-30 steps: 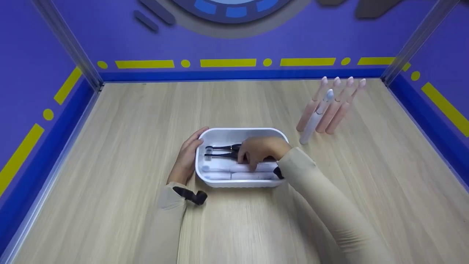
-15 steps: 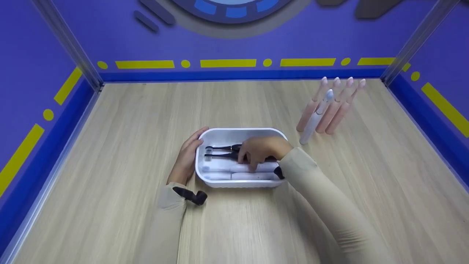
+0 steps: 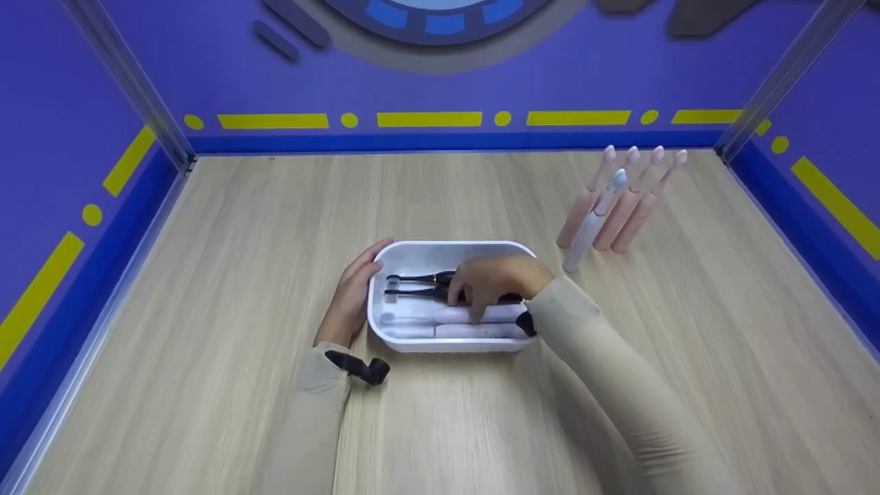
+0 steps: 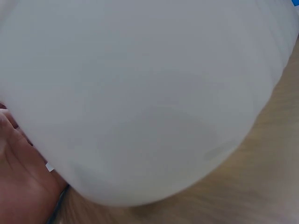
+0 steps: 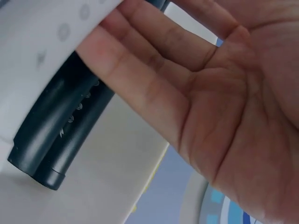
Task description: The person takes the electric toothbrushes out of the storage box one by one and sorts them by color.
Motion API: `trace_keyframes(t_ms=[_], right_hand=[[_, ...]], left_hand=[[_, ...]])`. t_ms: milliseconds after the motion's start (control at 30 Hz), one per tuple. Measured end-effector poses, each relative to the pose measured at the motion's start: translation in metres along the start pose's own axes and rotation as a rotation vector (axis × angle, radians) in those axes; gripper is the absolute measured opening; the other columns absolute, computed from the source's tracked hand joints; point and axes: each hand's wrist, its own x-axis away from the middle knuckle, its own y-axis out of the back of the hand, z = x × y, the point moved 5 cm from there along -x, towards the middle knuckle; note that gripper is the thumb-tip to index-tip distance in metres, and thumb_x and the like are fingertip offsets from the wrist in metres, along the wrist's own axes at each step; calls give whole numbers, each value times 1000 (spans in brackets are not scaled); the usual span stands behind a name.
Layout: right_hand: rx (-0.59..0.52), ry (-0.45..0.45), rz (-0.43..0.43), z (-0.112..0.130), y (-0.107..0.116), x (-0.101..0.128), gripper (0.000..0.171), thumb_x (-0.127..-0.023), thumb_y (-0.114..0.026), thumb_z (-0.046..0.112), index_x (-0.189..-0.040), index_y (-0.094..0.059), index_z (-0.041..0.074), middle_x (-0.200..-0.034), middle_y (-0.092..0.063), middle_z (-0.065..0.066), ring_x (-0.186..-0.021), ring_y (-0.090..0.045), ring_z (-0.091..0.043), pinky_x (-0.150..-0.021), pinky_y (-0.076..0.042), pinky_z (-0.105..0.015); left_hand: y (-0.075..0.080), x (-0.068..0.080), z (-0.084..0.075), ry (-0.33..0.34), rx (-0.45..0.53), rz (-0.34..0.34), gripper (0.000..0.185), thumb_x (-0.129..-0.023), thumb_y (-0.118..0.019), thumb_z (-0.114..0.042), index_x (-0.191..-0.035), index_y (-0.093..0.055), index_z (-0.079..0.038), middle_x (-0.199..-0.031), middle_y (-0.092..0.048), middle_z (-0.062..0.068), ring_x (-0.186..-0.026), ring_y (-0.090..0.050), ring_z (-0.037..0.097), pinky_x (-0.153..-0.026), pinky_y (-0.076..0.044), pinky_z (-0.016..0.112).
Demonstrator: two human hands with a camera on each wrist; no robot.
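Note:
A white plastic bin [image 3: 450, 346] sits mid-table, its outer wall filling most of the left wrist view. My left hand [image 3: 351, 292] rests along its left end, thumb at the rim. Inside lie two black electric toothbrushes [image 3: 416, 278] toward the back and two white electric toothbrushes along the front. Reaching in from the right, my right hand [image 3: 496, 273] pinches the rear white electric toothbrush [image 3: 500, 314]. In the right wrist view its fingers [image 5: 135, 84] pass behind the white handle, beside the black handles [image 5: 44, 135]; their tips are hidden. The front white toothbrush [image 3: 474, 331] lies alongside.
Right of the bin and farther back, several pink electric toothbrushes [image 3: 636, 220] stand upright. A white one [image 3: 584, 237] stands just in front of them. Blue and purple panels [image 3: 440, 130] enclose the wooden table [image 3: 275, 206] at the back and both sides.

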Motion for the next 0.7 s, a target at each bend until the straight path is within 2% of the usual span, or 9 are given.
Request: trace_keyframes(t_ms=[233,700], right_hand=[[-5,88,-26,1,6,6,40,-79,-74,10,-118,-68,16,-107,-69,-7,-94,-63,-15,-80,-54,-29],[-27,132,-76,-1,12,20,37,-78,-74,7,-114,-68,14,-100,-69,-6,-89,-62,-13,-77,-53,-29]], left_hand=[[1,0,1,4,-14,-13,46,-98,-34,-7,-143,-43,-4,-151,-40,10,-142,-33,20,-120,-24,34],[-1,0,1,10,-2,-4,47,-98,-33,-7,-144,-41,-3,-151,-39,11,-141,-34,23,-119,-24,37]])
